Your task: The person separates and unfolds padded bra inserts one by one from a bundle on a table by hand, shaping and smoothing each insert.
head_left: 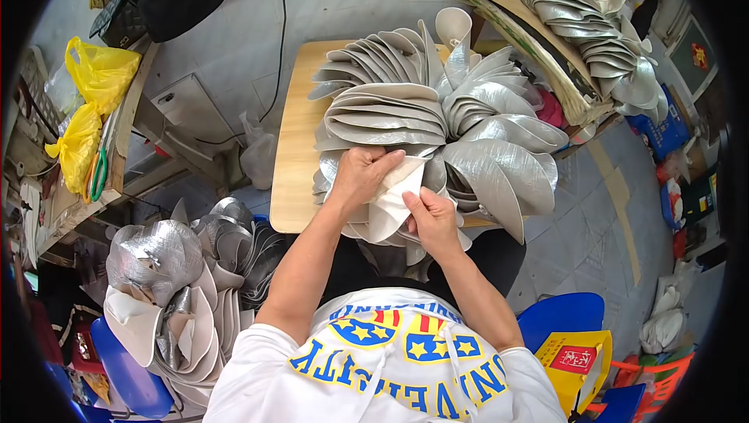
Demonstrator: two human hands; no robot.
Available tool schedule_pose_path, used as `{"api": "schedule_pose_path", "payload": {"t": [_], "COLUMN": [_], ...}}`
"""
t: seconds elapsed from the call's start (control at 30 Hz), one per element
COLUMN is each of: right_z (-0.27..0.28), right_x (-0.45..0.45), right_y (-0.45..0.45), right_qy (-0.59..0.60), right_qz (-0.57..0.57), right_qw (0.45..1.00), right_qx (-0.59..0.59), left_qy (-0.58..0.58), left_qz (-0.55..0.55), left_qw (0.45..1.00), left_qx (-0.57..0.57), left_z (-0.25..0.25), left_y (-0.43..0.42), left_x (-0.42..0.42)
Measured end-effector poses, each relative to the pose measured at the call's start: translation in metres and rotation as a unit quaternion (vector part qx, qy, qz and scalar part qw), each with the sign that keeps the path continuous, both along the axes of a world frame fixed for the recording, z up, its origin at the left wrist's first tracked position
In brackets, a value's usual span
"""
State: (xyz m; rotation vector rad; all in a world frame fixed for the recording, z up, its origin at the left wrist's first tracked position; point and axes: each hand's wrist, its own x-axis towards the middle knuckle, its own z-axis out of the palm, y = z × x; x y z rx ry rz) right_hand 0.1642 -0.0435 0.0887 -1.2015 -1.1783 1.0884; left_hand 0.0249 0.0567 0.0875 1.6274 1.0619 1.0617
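Over a small wooden table (292, 142), my left hand (360, 176) and my right hand (434, 220) are both closed on a white, soft-looking insole-like piece (398, 190). My left thumb lies along its upper left edge, while my right hand pinches its right side. The piece is bent between them, and its lower part overlaps other pieces. Just beyond my hands, stacks of silver-grey foil-faced pieces (382, 115) with rounded ends cover much of the table. More of them fan out to the right (499, 173).
A wooden bench (538, 56) at upper right bears more foil-faced pieces (577, 21). At lower left is another heap (156, 267). Yellow bags (105, 76) and green-handled scissors (99, 173) are on a left-hand shelf. A yellow box (573, 368) stands near my right side.
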Motion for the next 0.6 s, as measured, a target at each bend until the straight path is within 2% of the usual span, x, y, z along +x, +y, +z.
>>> {"api": "schedule_pose_path", "payload": {"t": [0.07,0.17,0.2,0.3,0.4,0.5,0.6], "right_z": [0.001,0.016,0.02,0.033,0.038,0.034,0.026], "right_x": [0.005,0.016,0.024,0.043,0.05,0.053,0.055], "right_y": [0.003,0.007,0.012,0.029,0.038,0.042,0.034], "right_qy": [0.003,0.11,0.162,0.224,0.241,0.243,0.309], "right_qz": [-0.002,-0.051,-0.078,-0.107,-0.062,-0.054,-0.006], "right_qw": [1.0,0.992,0.983,0.969,0.968,0.969,0.951], "right_qx": [0.003,-0.048,-0.041,-0.006,-0.008,-0.002,0.016], "left_qy": [0.006,0.05,0.074,-0.167,-0.28,-0.266,-0.267], "left_qz": [-0.001,-0.012,-0.044,-0.114,-0.091,-0.049,0.051], "left_qw": [1.0,0.998,0.991,0.969,0.94,0.948,0.951], "left_qx": [0.002,-0.027,-0.099,-0.141,-0.171,-0.166,-0.147], "left_z": [0.005,0.029,0.038,0.023,0.006,-0.027,-0.036], "left_y": [0.0,-0.003,-0.005,-0.021,-0.055,-0.076,-0.064], "left_x": [0.003,-0.012,-0.025,-0.048,-0.032,-0.01,-0.003]}}
